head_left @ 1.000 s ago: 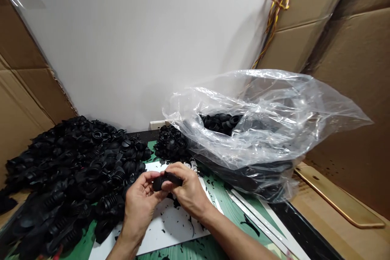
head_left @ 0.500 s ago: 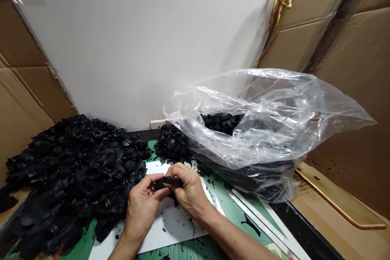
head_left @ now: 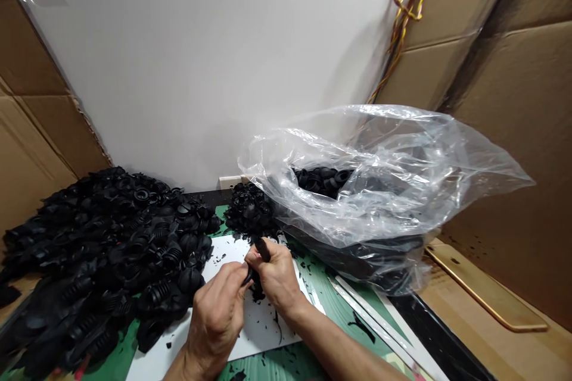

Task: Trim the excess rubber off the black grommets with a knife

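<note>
My left hand is closed on a small black rubber part, its fingers hiding most of it. My right hand presses up against it, wrapped round a black stick-like piece whose upper end pokes out above the fist. Whether that piece is a tool handle I cannot tell. Both hands are over a white sheet strewn with black scraps. To the left rises a large heap of ribbed black rubber parts.
A smaller pile of black scraps lies behind the hands. Right of it stands a clear plastic bag holding black parts. Two pale strips lie on the green mat. A gold phone rests on cardboard at the right.
My left hand has turned over, its back now facing up. My right hand has tilted the black stick-like piece from flat to upright.
</note>
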Tool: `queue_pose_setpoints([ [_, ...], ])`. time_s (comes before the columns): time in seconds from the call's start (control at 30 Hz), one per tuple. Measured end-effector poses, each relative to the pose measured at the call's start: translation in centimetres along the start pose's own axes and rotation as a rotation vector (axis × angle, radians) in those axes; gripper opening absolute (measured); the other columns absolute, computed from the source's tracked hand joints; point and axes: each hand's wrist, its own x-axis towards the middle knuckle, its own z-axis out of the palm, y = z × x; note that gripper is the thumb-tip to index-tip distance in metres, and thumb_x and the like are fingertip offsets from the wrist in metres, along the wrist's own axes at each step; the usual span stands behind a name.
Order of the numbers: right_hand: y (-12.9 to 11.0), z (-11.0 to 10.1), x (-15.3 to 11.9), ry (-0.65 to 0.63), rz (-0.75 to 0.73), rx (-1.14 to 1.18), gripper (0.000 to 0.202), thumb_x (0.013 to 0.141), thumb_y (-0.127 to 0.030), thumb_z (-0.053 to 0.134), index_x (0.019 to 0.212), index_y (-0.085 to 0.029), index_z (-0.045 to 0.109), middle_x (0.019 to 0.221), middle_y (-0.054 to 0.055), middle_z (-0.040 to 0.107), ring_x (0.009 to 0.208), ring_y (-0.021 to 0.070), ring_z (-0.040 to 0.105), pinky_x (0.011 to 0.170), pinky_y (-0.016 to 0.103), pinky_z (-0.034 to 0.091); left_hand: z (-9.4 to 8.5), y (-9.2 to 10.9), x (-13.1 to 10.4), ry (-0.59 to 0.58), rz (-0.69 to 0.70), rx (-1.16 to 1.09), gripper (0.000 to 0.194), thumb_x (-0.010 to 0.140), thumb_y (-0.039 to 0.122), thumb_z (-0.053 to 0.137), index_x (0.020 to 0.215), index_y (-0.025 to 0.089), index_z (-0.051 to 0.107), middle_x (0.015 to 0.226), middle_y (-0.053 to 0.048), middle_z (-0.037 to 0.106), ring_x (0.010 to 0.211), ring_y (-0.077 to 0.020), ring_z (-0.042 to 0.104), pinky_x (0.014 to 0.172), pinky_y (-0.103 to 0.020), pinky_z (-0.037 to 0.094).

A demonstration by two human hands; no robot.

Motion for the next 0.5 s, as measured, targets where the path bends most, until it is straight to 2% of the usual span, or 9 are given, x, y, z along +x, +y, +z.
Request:
queue_pose_setpoints([
  [0.07,-0.1,0.0,0.0,0.012,-0.018,-0.031,0.016,0.062,-0.025,0.051,0.051,-0.021,0.04,0.055,-0.004,0.04,0.056,0.013,0.037,0.054,0.025,0.032,-0.1,0.0,0.1,-0.02,0.017,0.0,0.023,0.077,0.007,0.054,0.086,0.021,0.07,0.079,-0.007,0.073,0.075,-0.0198,0.07,0.071,-0.026,0.055],
  [0.13,-0.2,-0.4,0.3,0.038,-0.058,-0.09,0.018,0.063,-0.026,0.051,0.051,-0.021,0.039,0.055,-0.004,0.041,0.055,0.0132,0.038,0.053,0.025,0.032,-0.1,0.3,0.1,-0.037,-0.022,-0.03,0.021,0.078,0.009,0.055,0.084,0.022,0.071,0.077,-0.007,0.073,0.072,-0.0198,0.069,0.069,-0.027,0.055],
  [0.2,-0.2,-1.4,1.2,0.122,-0.093,-0.166,0.019,0.064,-0.028,0.051,0.05,-0.022,0.039,0.053,-0.004,0.042,0.054,0.0137,0.038,0.052,0.025,0.032,0.0,0.9,-0.1,-0.086,-0.048,-0.131,0.02,0.077,0.01,0.057,0.083,0.022,0.071,0.076,-0.007,0.073,0.07,-0.0202,0.069,0.065,-0.028,0.055],
  [0.27,-0.1,-2.7,2.4,0.271,-0.109,-0.243,0.018,0.066,-0.031,0.05,0.052,-0.022,0.043,0.052,-0.003,0.045,0.054,0.0151,0.04,0.054,0.027,0.034,0.0,1.3,-0.2,-0.152,-0.068,-0.288,0.018,0.075,0.011,0.06,0.083,0.022,0.073,0.075,-0.008,0.073,0.069,-0.0209,0.068,0.06,-0.028,0.055],
  [0.3,0.0,-3.4,3.0,0.31,-0.106,-0.254,0.018,0.068,-0.032,0.049,0.054,-0.022,0.046,0.053,-0.002,0.046,0.055,0.0161,0.042,0.056,0.028,0.034,0.1,1.4,-0.2,-0.149,-0.103,-0.358,0.017,0.074,0.012,0.062,0.083,0.021,0.073,0.075,-0.008,0.073,0.069,-0.0216,0.068,0.059,-0.028,0.055],
  [0.37,0.2,-4.2,3.7,0.355,-0.116,-0.273,0.018,0.071,-0.034,0.048,0.058,-0.021,0.05,0.057,0.0,0.051,0.058,0.0175,0.045,0.059,0.03,0.037,0.0,1.0,-0.1,-0.156,-0.293,-0.415,0.015,0.072,0.015,0.066,0.083,0.021,0.074,0.074,-0.006,0.073,0.066,-0.0205,0.068,0.061,-0.029,0.055],
  [0.4,0.3,-4.4,3.8,0.355,-0.122,-0.28,0.019,0.072,-0.035,0.049,0.058,-0.021,0.05,0.057,0.0,0.051,0.058,0.0176,0.046,0.059,0.03,0.037,0.0,0.7,0.1,-0.11,-0.403,-0.439,0.015,0.07,0.018,0.069,0.084,0.02,0.074,0.077,-0.006,0.074,0.067,-0.0207,0.068,0.062,-0.029,0.056],
  [0.43,0.4,-4.4,3.8,0.342,-0.134,-0.288,0.02,0.073,-0.035,0.05,0.058,-0.021,0.051,0.058,0.0,0.052,0.058,0.0176,0.046,0.06,0.03,0.038,-0.1,0.3,0.4,-0.046,-0.501,-0.49,0.02,0.068,0.021,0.071,0.087,0.019,0.073,0.082,-0.007,0.075,0.069,-0.0219,0.069,0.064,-0.031,0.056],
  [0.5,0.6,-4.2,3.6,0.263,-0.176,-0.311,0.021,0.074,-0.033,0.052,0.058,-0.02,0.054,0.062,0.001,0.054,0.06,0.0177,0.05,0.061,0.029,0.039,-0.3,-0.4,0.9,0.002,-0.624,-0.591,0.025,0.064,0.024,0.074,0.088,0.016,0.073,0.089,-0.01,0.075,0.075,-0.0242,0.069,0.068,-0.033,0.057],
])
